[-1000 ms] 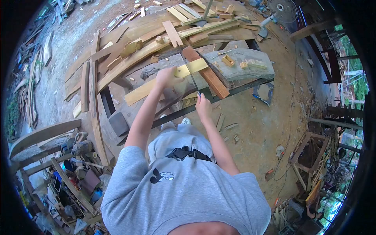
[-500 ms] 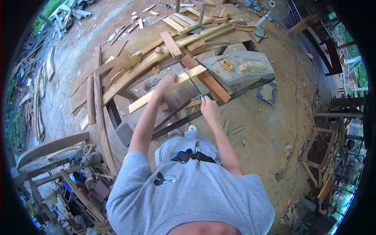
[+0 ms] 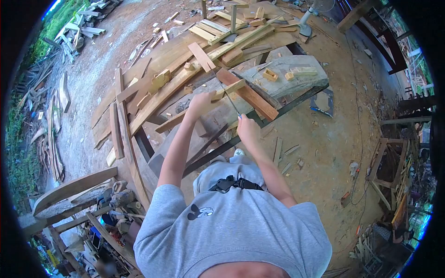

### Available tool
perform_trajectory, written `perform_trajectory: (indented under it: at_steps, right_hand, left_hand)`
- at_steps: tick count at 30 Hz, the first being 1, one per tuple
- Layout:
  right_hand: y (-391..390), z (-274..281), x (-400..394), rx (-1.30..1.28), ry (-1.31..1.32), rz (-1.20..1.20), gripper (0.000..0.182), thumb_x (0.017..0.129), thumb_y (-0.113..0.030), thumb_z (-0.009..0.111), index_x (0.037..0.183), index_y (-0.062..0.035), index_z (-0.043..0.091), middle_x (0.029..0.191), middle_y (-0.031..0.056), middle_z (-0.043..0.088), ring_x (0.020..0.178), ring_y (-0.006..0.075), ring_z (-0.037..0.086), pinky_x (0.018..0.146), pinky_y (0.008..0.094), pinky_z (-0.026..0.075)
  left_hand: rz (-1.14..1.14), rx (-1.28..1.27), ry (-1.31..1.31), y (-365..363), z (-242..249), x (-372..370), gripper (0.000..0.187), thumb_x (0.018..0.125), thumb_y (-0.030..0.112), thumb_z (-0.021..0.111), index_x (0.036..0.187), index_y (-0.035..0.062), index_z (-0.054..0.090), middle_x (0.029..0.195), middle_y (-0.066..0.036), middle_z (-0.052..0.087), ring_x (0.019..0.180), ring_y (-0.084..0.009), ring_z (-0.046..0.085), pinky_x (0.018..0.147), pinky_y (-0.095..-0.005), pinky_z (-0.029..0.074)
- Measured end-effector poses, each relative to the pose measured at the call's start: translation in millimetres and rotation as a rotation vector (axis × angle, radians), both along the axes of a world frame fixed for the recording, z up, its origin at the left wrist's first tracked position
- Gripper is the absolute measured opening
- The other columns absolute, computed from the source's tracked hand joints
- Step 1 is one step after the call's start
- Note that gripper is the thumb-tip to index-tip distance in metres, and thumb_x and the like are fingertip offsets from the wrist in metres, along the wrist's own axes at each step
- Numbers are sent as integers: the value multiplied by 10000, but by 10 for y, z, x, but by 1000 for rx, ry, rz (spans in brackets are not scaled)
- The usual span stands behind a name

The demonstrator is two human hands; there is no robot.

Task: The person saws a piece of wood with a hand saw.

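My left hand is closed on a narrow wooden strip, which lies across the bench and now shows a darker side. My right hand is wrapped round the handle end of a thin, dark, long tool; its blade or rod crosses the strip and points away from me. Beside the tool, a reddish-brown wooden block rests at a slant on the workbench. A flat pale board lies just beyond the tool's far end.
A small wooden block with a hollow sits at the bench's right. Long planks and offcuts lie beyond and left. A fan base stands at the back right. A wooden frame stands at the right.
The strip in my left hand has been turned, so its broad pale face no longer shows. My right hand stays on the tool. The whole view has shifted slightly.
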State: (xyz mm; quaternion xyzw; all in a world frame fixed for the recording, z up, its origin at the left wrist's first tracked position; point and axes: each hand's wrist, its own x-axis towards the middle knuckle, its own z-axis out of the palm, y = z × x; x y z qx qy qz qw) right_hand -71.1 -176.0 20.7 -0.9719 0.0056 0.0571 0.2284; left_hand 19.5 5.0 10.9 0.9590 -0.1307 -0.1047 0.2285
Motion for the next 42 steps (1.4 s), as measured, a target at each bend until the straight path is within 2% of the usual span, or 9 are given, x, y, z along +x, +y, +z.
perform_trajectory:
  at_steps: [5, 11, 27, 30, 32, 35, 36, 37, 42]
  right_hand:
    - [62, -56, 70, -9, -19, -14, 223, 860, -212, 408, 773, -42, 522, 652, 166, 590, 632, 324, 598, 554, 427, 474]
    - [-11, 21, 39, 0, -58, 9, 216, 853, -215, 426, 768, -42, 522, 632, 176, 579, 618, 340, 586, 539, 441, 462]
    - [-46, -166, 33, 54, -104, -1, 215, 850, -224, 432, 760, -49, 519, 613, 185, 568, 601, 361, 571, 519, 459, 442]
    - [-109, -95, -103, 98, -122, -29, 208, 844, -223, 446, 757, -45, 512, 610, 195, 557, 595, 381, 554, 499, 471, 425]
    - [-163, -64, -189, 153, -102, -57, 181, 830, -205, 464, 768, -41, 510, 616, 200, 557, 599, 384, 553, 500, 472, 424]
    - [-226, -283, -263, 158, -48, -113, 118, 777, -132, 491, 759, -26, 539, 630, 212, 560, 605, 375, 564, 522, 477, 431]
    - [-247, -464, -323, 221, -36, -83, 124, 733, -112, 498, 717, -14, 572, 644, 221, 562, 611, 371, 571, 540, 479, 435]
    - [-236, -439, -326, 177, 4, -111, 146, 714, -120, 503, 678, -7, 588, 652, 228, 562, 611, 380, 569, 541, 473, 440]
    - [-411, 95, -571, 97, 27, -171, 126, 589, -99, 601, 651, 8, 627, 631, 182, 598, 601, 303, 612, 516, 408, 488]
  left_hand:
    - [-59, -42, -46, 96, -127, 159, 361, 615, 304, 672, 856, 54, 575, 780, -172, 600, 739, -330, 576, 647, -400, 451]
    - [-31, -283, 278, 182, -261, 303, 347, 618, 263, 668, 867, 33, 597, 750, -158, 613, 691, -265, 597, 631, -349, 451]
    - [-38, -397, 306, 229, -283, 329, 339, 624, 230, 662, 875, 11, 596, 715, -162, 605, 667, -244, 598, 610, -340, 449]
    - [-11, -241, 219, 180, -200, 256, 288, 650, 229, 637, 830, 10, 589, 705, -175, 597, 670, -273, 594, 607, -357, 448]
    - [-60, -3, -205, 108, -352, 174, 251, 680, 223, 606, 821, 20, 565, 710, -188, 588, 689, -315, 583, 601, -383, 446]
    - [-28, 11, -135, 6, -462, -57, 190, 760, 191, 536, 896, 58, 538, 746, -180, 573, 699, -357, 551, 561, -438, 420]
    - [12, -139, -376, -42, -508, -240, 218, 781, 214, 523, 933, 58, 539, 735, -183, 569, 671, -351, 550, 555, -436, 427]
    - [69, 58, -157, -121, -443, -249, 269, 800, 247, 510, 986, 54, 534, 790, -185, 576, 710, -348, 558, 580, -438, 436]
    - [-60, 166, -327, -244, -371, -562, 642, 717, 268, 586, 1225, -28, 329, 1114, -232, 459, 1018, -366, 453, 845, -418, 382]
